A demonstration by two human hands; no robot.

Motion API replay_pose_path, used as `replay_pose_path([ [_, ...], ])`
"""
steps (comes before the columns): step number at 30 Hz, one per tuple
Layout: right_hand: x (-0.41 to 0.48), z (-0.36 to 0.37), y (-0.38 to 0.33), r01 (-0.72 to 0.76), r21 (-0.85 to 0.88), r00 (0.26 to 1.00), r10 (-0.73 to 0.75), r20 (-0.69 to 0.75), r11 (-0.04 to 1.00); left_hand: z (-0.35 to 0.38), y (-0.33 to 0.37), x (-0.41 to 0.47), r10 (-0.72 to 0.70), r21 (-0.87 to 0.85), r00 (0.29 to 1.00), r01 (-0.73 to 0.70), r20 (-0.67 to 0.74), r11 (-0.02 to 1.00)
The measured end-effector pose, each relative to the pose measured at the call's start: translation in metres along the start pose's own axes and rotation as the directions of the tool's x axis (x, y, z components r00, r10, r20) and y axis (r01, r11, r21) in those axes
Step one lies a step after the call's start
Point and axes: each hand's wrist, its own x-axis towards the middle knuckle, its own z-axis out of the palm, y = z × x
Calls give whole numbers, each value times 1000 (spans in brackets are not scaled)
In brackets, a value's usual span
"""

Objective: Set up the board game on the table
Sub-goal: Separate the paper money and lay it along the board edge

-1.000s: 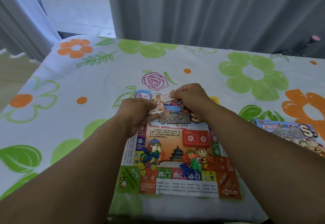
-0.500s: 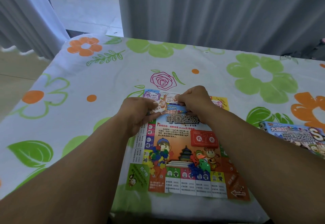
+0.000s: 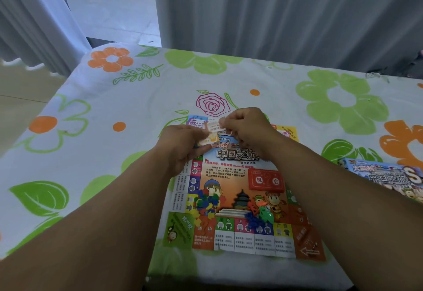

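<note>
My board (image 3: 229, 171) reads 中国之旅 in big letters, Uncle Wang above it, 银行游戏盘 beneath. The red card stack (image 3: 266, 181) says 机会. Near-edge squares read 上海 and 浙江. The box (image 3: 386, 177) shows 大富翁 and 中国之旅

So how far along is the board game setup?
The board lies unfolded, with a red card stack on it. The left hand and right hand pinch small cards over its far edge. The coloured pieces lie heaped on the board, so sorting them probably remains.
</note>
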Motion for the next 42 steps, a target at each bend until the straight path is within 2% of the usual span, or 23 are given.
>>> replay_pose_path([
  [4,6,-4,7,-46,27,988,49,-149,999,-4,-1,3,-1,20,1000,1,-25,1000],
  [10,13,-1,12,-68,-88,985,53,-162,994,-6,0,3,-24,23,1000,24,-9,999],
  [15,14,-1,10,-91,-346,969,3,-246,934,-10,1,3,-38,36,999,38,4,999],
  [17,10,0,6,-14,-276,981,-40,-188,961,-11,1,2,-37,46,999,37,9,998],
  [20,-4,7,-5,50,-96,998,-46,46,994,-15,2,0,-29,61,999,28,20,998],
  [22,-10,13,-9,88,-94,986,-73,152,992,-19,2,-2,-19,66,1000,18,24,998],
  [24,-11,18,-11,121,-113,977,-99,188,986,-23,3,-5,-5,70,999,2,32,998],
  [27,-10,25,-14,97,-150,983,-71,168,984,-31,3,-9,-1,75,1000,0,12,997],
  [31,-8,32,-10,-57,-60,994,62,89,997,-46,2,-13,-7,58,997,11,-70,998],
  [34,-12,38,-6,-143,-40,982,147,117,989,-60,2,-15,15,31,994,-12,-110,999],
  [37,-13,44,-5,-161,-58,976,167,139,985,-69,4,-16,31,-14,992,-33,-124,999],
  [42,-12,49,-5,-142,-105,986,150,76,984,-71,8,-22,38,-51,995,-43,-95,998],
])
